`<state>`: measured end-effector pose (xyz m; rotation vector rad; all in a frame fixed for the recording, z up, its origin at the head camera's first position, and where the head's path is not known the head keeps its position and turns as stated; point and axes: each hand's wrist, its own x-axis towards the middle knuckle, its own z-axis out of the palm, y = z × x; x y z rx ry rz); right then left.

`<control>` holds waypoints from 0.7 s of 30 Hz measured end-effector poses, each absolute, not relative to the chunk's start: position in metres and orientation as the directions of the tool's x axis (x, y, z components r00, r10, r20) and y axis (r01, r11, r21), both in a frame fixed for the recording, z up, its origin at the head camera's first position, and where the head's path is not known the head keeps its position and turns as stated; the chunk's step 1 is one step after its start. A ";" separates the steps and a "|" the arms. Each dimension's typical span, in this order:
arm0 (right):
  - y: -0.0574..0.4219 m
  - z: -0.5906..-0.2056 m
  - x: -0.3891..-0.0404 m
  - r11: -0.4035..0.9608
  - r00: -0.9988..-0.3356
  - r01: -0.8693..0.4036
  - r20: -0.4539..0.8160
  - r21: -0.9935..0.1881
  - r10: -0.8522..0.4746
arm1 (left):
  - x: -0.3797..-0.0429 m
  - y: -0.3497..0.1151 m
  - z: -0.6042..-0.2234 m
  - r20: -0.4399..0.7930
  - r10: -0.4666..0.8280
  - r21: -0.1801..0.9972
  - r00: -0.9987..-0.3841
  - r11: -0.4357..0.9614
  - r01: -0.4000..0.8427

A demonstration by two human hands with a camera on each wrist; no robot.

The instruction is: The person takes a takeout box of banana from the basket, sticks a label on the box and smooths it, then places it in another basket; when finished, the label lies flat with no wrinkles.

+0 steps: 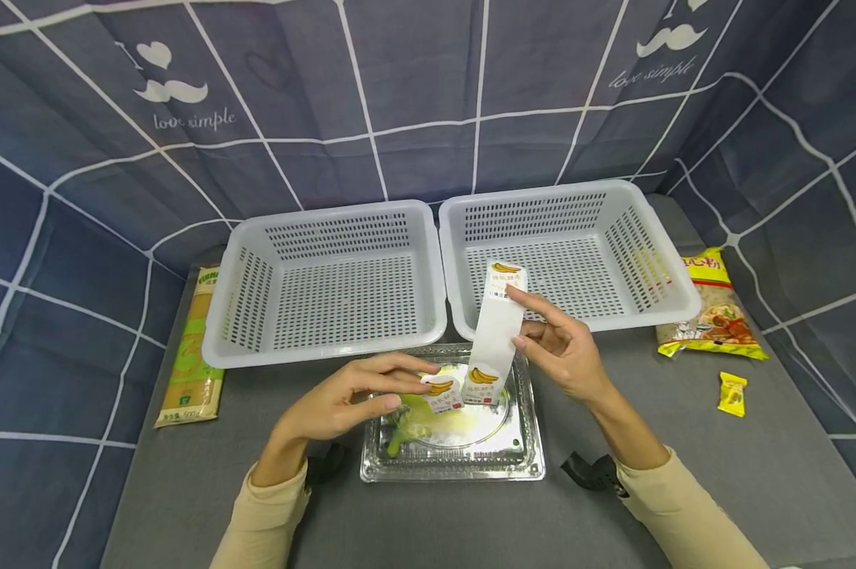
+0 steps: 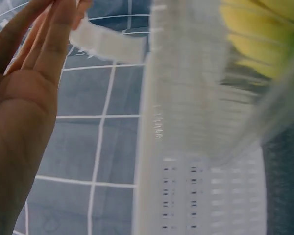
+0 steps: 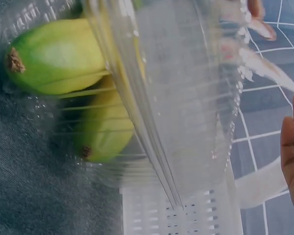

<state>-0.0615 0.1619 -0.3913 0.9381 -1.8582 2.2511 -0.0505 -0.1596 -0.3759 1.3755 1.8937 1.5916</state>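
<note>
A long white paper label (image 1: 496, 336) with printed bananas stands up over a clear plastic fruit box (image 1: 456, 472). My right hand (image 1: 566, 352) pinches its right edge between thumb and fingers, some of them curled behind. At the lower left, a short printed end of the label (image 1: 443, 395) lies over the box lid. My left hand (image 1: 352, 395) touches that end with nearly straight fingertips, its thumb apart. Inside the box, seen from the right wrist, are yellow-green fruits (image 3: 59, 56) with brown tips, like stubby bananas. The left wrist view also shows the white label (image 2: 108, 43) beyond the fingers.
Two white perforated baskets, the left one (image 1: 324, 353) and the right one (image 1: 577, 322), stand side by side behind the box. A noodle pack (image 1: 193, 348) lies at the left. At the right are a yellow-and-red food bag (image 1: 715, 316) and a small yellow packet (image 1: 732, 393).
</note>
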 end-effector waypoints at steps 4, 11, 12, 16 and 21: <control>0.164 -0.390 -0.061 -0.285 -0.800 -0.406 0.488 -0.869 -0.349 | -0.051 -0.155 -0.387 0.220 0.844 0.889 -0.488 0.032 0.456; 0.165 -0.393 -0.058 -0.237 -0.816 -0.367 0.434 -0.899 -0.381 | -0.050 -0.153 -0.395 0.181 0.860 0.915 -0.477 0.031 0.402; 0.165 -0.394 -0.058 -0.228 -0.822 -0.359 0.423 -0.905 -0.382 | -0.050 -0.153 -0.395 0.183 0.861 0.915 -0.475 0.028 0.403; 0.165 -0.396 -0.058 -0.210 -0.829 -0.340 0.397 -0.917 -0.394 | -0.048 -0.150 -0.395 0.168 0.858 0.892 -0.485 0.077 0.445; 0.164 -0.397 -0.058 -0.204 -0.830 -0.331 0.387 -0.921 -0.400 | -0.042 -0.145 -0.395 0.091 0.857 0.863 -0.507 0.186 0.469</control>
